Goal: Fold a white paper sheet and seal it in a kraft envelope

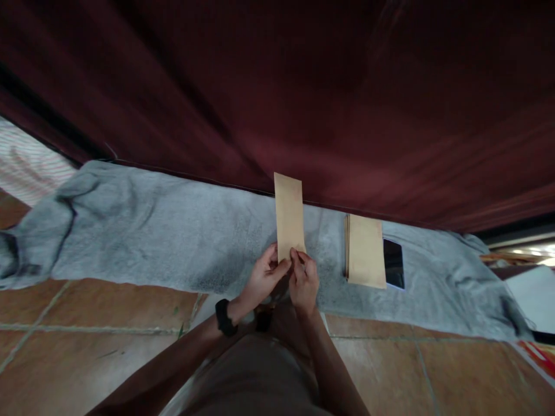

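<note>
A tan paper envelope (289, 214) is held up in front of me, its long side pointing away from my body. My left hand (265, 273) grips its near left corner, thumb on top and fingers curled beneath. At the near right edge, my right hand (303, 280) pinches the paper between thumb and fingertips. A dark watch (226, 318) sits on my left wrist. To the right, a stack of similar tan envelopes (366, 251) lies on a grey cloth (186, 231). Partly under that stack rests a dark-screened phone (393, 264).
A dark red fabric surface (303, 104) rises along the far side of the cloth. Terracotta floor tiles (108, 346) show nearer to me. Striped fabric (30, 162) is at far left, and a white object (533, 294) stands at far right.
</note>
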Motion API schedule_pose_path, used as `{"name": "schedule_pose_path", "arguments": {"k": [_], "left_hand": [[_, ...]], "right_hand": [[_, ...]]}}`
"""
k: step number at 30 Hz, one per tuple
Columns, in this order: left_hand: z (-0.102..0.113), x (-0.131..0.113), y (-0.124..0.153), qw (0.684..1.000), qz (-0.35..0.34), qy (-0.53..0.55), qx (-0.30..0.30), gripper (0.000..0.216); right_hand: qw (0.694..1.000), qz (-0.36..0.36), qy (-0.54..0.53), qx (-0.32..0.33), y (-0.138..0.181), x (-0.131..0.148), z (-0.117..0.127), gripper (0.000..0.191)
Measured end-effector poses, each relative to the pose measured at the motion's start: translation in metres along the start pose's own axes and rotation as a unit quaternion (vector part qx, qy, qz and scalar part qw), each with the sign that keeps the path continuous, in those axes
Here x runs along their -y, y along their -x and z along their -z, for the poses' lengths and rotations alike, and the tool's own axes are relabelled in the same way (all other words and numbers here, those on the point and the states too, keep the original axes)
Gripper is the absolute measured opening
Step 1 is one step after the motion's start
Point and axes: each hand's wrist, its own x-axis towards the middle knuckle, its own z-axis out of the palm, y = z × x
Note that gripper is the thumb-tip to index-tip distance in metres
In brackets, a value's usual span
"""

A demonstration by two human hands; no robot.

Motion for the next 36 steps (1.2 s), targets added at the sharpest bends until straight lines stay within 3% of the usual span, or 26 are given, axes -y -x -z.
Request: {"name": "schedule_pose_path", "arguments": {"k": [3, 5, 8, 11, 13, 15, 22, 27, 31, 36], "left_hand": [[0.006, 0.000, -0.001, 1.000, -0.004, -0.005, 0.020, 0.060], [0.010, 0.006, -0.005, 0.999, 0.009, -0.038, -0.030, 0.058], [0.013, 0.018, -0.012, 0.990, 0.056, -0.062, -0.118, 0.057], [0.009, 0.025, -0.014, 0.992, 0.108, -0.015, -0.061, 0.056], [0.005, 0.025, -0.012, 0.991, 0.131, 0.018, -0.020, 0.056], [0.003, 0.025, -0.009, 0.989, 0.145, 0.034, -0.015, 0.057], [0.006, 0.033, -0.012, 0.989, 0.146, 0.008, -0.003, 0.058], [0.013, 0.042, -0.016, 0.988, 0.150, -0.045, 0.004, 0.059], [0.016, 0.049, -0.020, 0.982, 0.164, -0.091, 0.000, 0.065], [0.012, 0.056, -0.028, 0.978, 0.143, -0.151, 0.020, 0.062]], "right_hand": [[0.993, -0.066, -0.093, -0.035, -0.009, -0.002, 0.009, 0.037], [0.967, -0.156, -0.188, -0.070, -0.015, -0.004, 0.015, 0.031], [0.879, -0.304, -0.354, -0.096, -0.019, -0.004, 0.017, 0.029], [0.789, -0.391, -0.468, -0.081, -0.014, -0.003, 0.011, 0.031], [0.750, -0.421, -0.505, -0.074, -0.008, -0.001, 0.005, 0.030], [0.728, -0.440, -0.520, -0.073, -0.002, -0.001, 0.001, 0.029], [0.721, -0.466, -0.510, -0.059, 0.006, -0.017, 0.007, 0.035], [0.732, -0.469, -0.489, -0.068, 0.009, -0.037, 0.020, 0.045], [0.753, -0.471, -0.458, -0.039, 0.010, -0.047, 0.027, 0.048], [0.803, -0.446, -0.396, -0.008, 0.013, -0.059, 0.035, 0.044]]}}
